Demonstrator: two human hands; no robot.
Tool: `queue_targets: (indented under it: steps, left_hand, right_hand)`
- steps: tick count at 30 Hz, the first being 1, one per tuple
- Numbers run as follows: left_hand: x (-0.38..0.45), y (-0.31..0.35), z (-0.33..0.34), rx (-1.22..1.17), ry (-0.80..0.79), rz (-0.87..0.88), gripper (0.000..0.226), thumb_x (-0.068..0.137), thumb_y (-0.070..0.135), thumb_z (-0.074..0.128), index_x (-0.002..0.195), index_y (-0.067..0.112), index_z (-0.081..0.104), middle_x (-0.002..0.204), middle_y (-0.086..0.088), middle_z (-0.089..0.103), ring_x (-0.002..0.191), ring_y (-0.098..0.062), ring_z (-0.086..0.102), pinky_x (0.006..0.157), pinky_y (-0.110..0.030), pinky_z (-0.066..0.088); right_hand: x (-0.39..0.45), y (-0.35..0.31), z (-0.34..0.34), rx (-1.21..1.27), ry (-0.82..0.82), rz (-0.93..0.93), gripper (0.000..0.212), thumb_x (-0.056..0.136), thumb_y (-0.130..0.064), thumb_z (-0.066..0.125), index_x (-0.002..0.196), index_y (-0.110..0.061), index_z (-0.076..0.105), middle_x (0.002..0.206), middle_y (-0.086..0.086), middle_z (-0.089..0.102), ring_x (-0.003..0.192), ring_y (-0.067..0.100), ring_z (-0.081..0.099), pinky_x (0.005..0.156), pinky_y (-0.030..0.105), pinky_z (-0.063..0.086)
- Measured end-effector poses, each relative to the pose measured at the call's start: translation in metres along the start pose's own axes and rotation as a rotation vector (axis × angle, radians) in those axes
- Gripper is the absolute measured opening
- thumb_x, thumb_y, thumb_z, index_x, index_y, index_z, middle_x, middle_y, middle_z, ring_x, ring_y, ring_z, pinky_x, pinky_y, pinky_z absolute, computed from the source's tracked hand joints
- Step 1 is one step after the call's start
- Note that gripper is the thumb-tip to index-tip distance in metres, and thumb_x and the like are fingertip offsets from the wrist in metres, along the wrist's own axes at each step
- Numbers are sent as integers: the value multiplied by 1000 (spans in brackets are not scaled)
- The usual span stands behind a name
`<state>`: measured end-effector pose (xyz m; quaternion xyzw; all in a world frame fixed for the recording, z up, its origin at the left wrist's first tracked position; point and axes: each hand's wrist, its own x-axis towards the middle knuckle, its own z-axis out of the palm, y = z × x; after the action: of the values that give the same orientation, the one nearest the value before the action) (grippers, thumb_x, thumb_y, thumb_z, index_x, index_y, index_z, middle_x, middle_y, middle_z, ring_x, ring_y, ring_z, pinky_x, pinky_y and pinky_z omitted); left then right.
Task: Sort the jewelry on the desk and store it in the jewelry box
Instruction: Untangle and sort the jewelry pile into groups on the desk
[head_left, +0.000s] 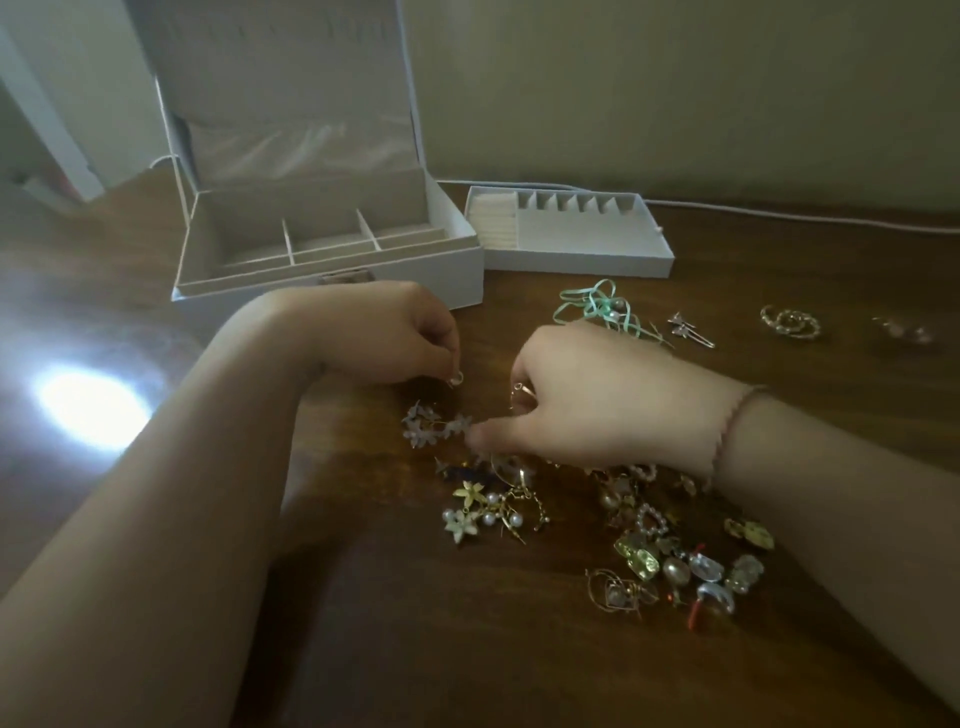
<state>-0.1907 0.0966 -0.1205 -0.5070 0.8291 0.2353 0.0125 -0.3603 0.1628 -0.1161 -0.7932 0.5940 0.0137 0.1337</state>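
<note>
Your left hand (395, 332) pinches a small pale earring (456, 379); your right hand (587, 395) grips a thin gold hoop earring (521, 393) above the brown wooden desk (415, 623), near the open white jewelry box (322, 260).

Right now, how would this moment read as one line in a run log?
phase: sorting | left hand: pinching small earring | right hand: holding gold piece | box: open, no jewelry seen inside | pile: on desk

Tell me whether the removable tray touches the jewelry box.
Cannot tell. In the head view the tray sits right beside the jewelry box, but no contact or gap shows plainly.
</note>
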Motion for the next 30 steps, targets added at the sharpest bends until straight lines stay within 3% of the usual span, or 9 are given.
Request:
queue_targets:
  steps: [3,7,11,13,17,21,26,30]
  left_hand:
    - [2,1,3,50,-25,-17,12,94,32,61,86,28,69,80,11,63,69,-4,55,66,-24,40]
    - [1,1,1,18,-7,12,12,93,32,61,86,29,70,76,14,60,66,-3,53,63,-23,38]
    - [-1,2,-1,-120,26,100,12,92,31,62,83,33,70,68,18,62,62,1,54,64,-23,39]
    - [-2,3,-1,-193,16,152,15,92,27,62,80,34,70,67,20,62,60,5,55,66,-23,40]
    - [-3,10,3,-241,5,214,16,91,26,62,80,35,69,77,11,66,68,-2,57,71,-28,48]
    - [-3,23,9,-240,15,250,15,93,27,60,82,33,68,77,6,64,63,-3,54,66,-27,46]
    - [-7,37,13,-304,-18,334,14,93,30,60,81,31,66,69,9,60,56,-5,50,56,-23,43]
    - [-11,39,11,-120,-117,320,11,90,26,67,80,30,68,66,16,61,56,2,52,56,-13,41]
  right_hand:
    - [4,-7,2,46,-68,-17,38,82,-53,64,75,-16,67,68,-1,62,63,16,59,54,31,47]
    - [2,-2,-2,271,-59,-6,27,88,-38,62,78,-15,73,61,1,57,51,12,49,49,29,43]
    - [-12,23,-15,874,-178,-21,26,89,-36,61,73,-15,60,61,-1,44,50,10,38,47,26,29]
    - [-19,38,-17,1098,-205,-58,28,89,-35,56,74,-12,54,64,-1,44,53,10,41,47,23,30]
    - [-34,61,-19,1593,-25,-25,26,82,-25,43,58,-14,43,70,6,49,57,16,46,45,24,38]
    - [-47,78,-14,1640,201,65,26,82,-21,37,57,-15,36,64,13,55,56,23,53,46,26,43]
    - [-46,62,6,1773,152,13,21,78,-23,39,59,-17,33,51,6,40,44,18,36,42,23,30]
    - [-37,55,3,2043,157,82,24,86,-21,35,63,-16,38,54,2,40,44,14,36,42,22,27]
